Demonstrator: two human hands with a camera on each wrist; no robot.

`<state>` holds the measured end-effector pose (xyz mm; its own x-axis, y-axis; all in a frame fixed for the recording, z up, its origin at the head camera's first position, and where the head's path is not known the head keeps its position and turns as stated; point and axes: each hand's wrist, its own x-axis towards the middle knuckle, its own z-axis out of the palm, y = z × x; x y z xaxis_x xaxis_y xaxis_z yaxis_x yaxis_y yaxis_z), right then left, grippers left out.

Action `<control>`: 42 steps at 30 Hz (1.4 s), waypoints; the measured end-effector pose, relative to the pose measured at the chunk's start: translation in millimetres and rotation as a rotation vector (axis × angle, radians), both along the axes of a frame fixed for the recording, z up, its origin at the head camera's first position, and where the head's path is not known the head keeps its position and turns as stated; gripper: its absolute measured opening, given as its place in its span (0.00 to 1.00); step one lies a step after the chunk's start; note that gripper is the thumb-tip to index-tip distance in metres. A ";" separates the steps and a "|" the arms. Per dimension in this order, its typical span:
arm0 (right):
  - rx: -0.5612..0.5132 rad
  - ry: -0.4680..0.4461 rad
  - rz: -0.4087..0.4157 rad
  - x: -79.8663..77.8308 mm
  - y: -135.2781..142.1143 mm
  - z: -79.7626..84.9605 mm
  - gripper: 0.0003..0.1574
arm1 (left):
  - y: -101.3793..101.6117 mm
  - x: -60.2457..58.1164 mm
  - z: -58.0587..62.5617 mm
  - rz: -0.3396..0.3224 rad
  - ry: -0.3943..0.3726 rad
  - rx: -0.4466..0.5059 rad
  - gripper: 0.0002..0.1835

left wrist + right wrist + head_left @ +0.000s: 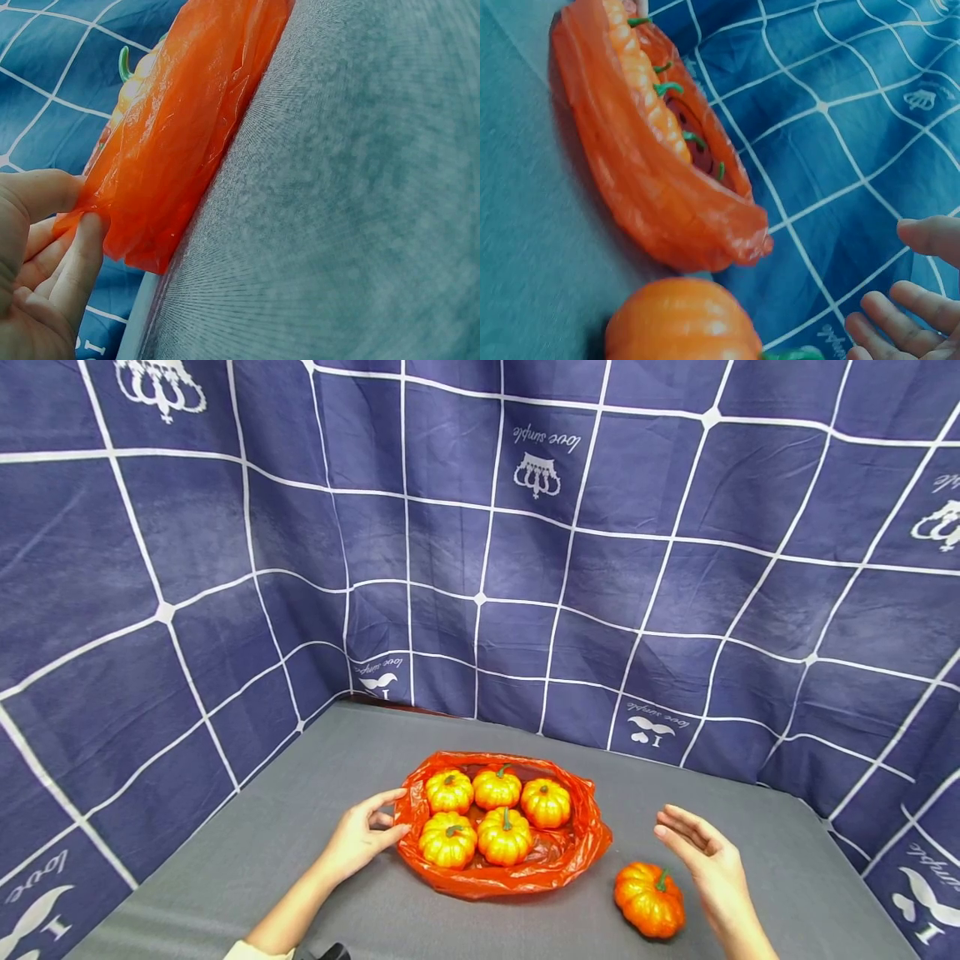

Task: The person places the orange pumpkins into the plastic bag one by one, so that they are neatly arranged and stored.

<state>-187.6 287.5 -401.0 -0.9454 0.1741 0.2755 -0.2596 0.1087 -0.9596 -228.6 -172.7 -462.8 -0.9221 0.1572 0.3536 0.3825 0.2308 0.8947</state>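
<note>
A red plastic bag [517,885] sits on the table with its mouth spread wide and rolled down. Several small yellow-orange pumpkins [506,837] with green stems lie inside it. At the bag's left side, my left hand [358,839] pinches the plastic rim between thumb and fingers, as the left wrist view shows up close on the bag [176,127]. A deeper orange pumpkin [649,900] rests outside the bag, to its right. Just beyond that pumpkin my right hand [711,870] hovers with relaxed fingers, holding nothing; the right wrist view has the pumpkin [682,322] below the bag.
The table has a grey cloth cover [300,793]. Behind it and along both sides hangs a blue curtain [450,552] with white grid lines and printed motifs. A small black object [335,952] shows at the bottom edge, by the left sleeve.
</note>
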 end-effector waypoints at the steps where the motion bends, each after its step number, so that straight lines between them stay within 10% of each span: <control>1: 0.004 -0.007 0.001 0.4 2.1 -1.3 0.19 | -0.3 0.3 0.1 0.001 0.000 -0.002 0.29; 21: 0.187 -0.228 -0.015 14.0 19.9 -29.4 0.28 | 0.2 0.0 -0.6 0.023 -0.006 -0.033 0.29; 42: 0.273 -0.180 0.189 15.5 30.4 -64.0 0.38 | 0.6 -0.2 1.2 0.027 -0.018 -0.045 0.30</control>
